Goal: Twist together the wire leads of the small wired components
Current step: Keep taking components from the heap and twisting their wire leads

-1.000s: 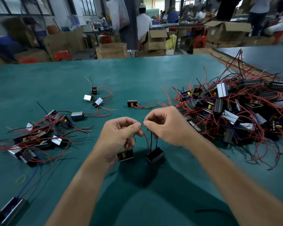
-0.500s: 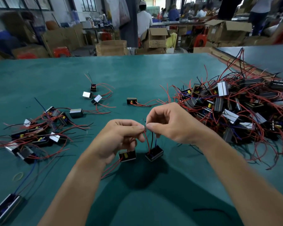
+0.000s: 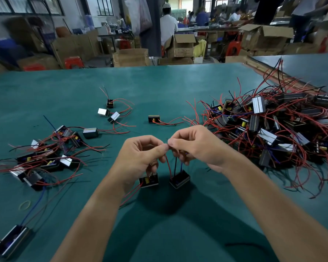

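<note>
Two small black wired components hang just above the green table [image 3: 178,84], under my hands. The left component [image 3: 149,180] shows a yellow part; the right component [image 3: 179,179] has red, black and blue leads [image 3: 175,163] rising from it. My left hand [image 3: 138,157] and my right hand [image 3: 195,146] meet fingertip to fingertip at the middle, each pinching the wire ends between thumb and forefinger. The wire tips themselves are hidden between the fingers. Red leads trail from the left component toward my left forearm.
A big tangled pile of components with red wires [image 3: 269,125] fills the right side. A smaller heap [image 3: 45,156] lies at the left, with several loose units [image 3: 110,114] behind. A long unit [image 3: 11,241] sits at the near left, by a rubber band [image 3: 25,205].
My hands have stayed together at the middle, shifting only slightly, with small finger movements at the pinched wire ends. The two components still dangle beneath.
</note>
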